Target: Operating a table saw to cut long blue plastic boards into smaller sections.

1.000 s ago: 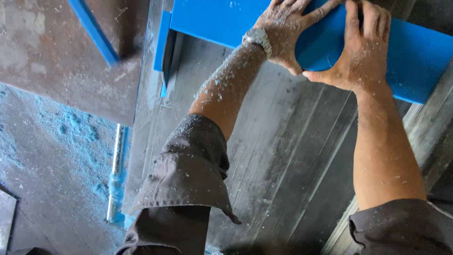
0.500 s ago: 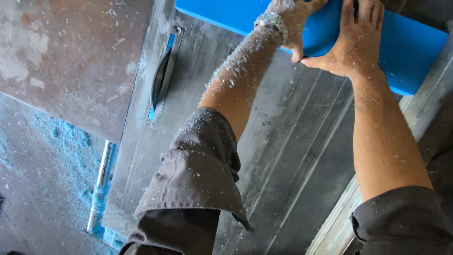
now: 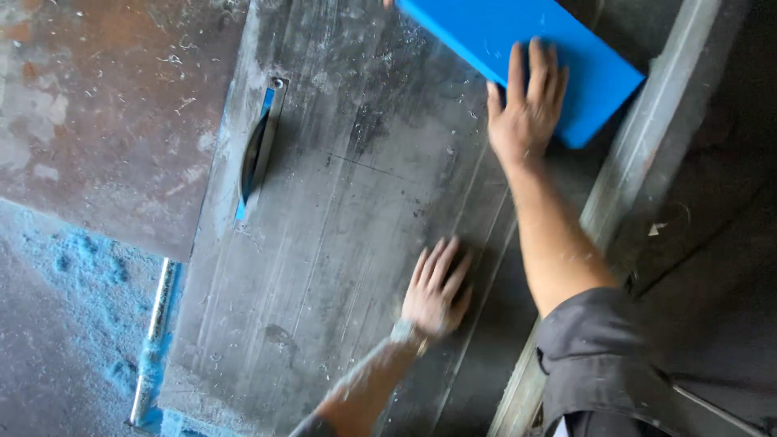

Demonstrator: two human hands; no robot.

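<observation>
The blue board (image 3: pixel 526 48) lies under our right hand (image 3: pixel 524 113), pressed flat, fingers spread. Our left hand (image 3: pixel 435 290) rests open on the saw table (image 3: pixel 324 243), holding nothing.

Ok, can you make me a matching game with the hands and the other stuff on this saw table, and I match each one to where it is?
Things:
1. left hand
2. right hand
3. saw blade
4. blue dust

Places:
A. poking up through a slot in the table
B. spread flat on the blue board
C. lying on the floor beside the table
D. flat on the bare metal table top

Pairs: 1-D, 2-B, 3-A, 4-C
</observation>
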